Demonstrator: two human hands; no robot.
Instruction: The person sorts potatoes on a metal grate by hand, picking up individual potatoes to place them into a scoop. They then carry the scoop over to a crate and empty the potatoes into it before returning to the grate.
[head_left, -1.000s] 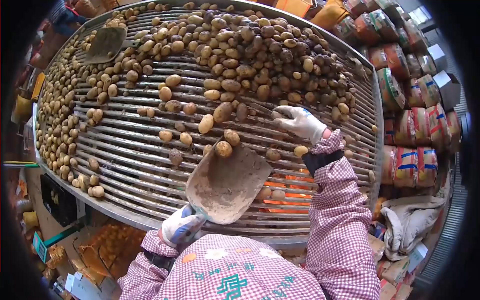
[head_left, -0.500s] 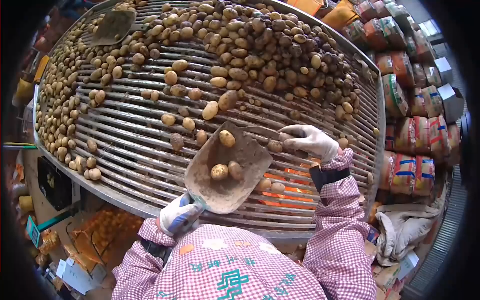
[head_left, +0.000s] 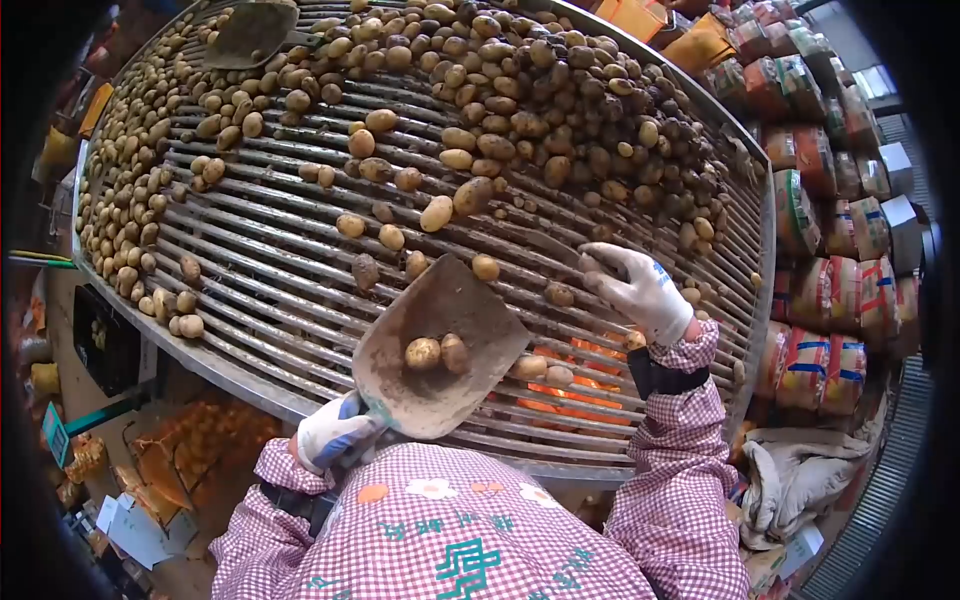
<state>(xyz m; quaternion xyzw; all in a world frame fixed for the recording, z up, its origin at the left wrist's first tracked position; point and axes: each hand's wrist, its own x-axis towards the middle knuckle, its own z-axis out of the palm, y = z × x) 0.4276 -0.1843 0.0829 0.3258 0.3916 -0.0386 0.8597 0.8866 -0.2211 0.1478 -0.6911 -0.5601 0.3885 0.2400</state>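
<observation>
My left hand (head_left: pixel 340 434), in a white and blue glove, is closed round the handle of a muddy metal scoop (head_left: pixel 440 310) held over the slatted rack (head_left: pixel 270 260). Two potatoes (head_left: pixel 438 353) lie together in the scoop's pan. Just past its upper right edge, a single potato (head_left: pixel 485 267) rests on the slats. My right hand (head_left: pixel 636 290), also gloved, is over the rack to the right of the scoop. It seems to grip a thin dark blade (head_left: pixel 552 246) pointing left. A small potato (head_left: pixel 558 294) lies below its fingertips.
A large potato heap (head_left: pixel 590 110) covers the rack's far side, and more potatoes line its left edge. Another scoop (head_left: pixel 252 36) lies at the upper left. Stacked bags (head_left: pixel 820 290) stand beyond the metal rim on the right. Orange material shows beneath the slats.
The scoop has moved slightly left and toward me. One of its three potatoes now sits outside on the slats. My right hand has shifted a little right, off the potato beside it.
</observation>
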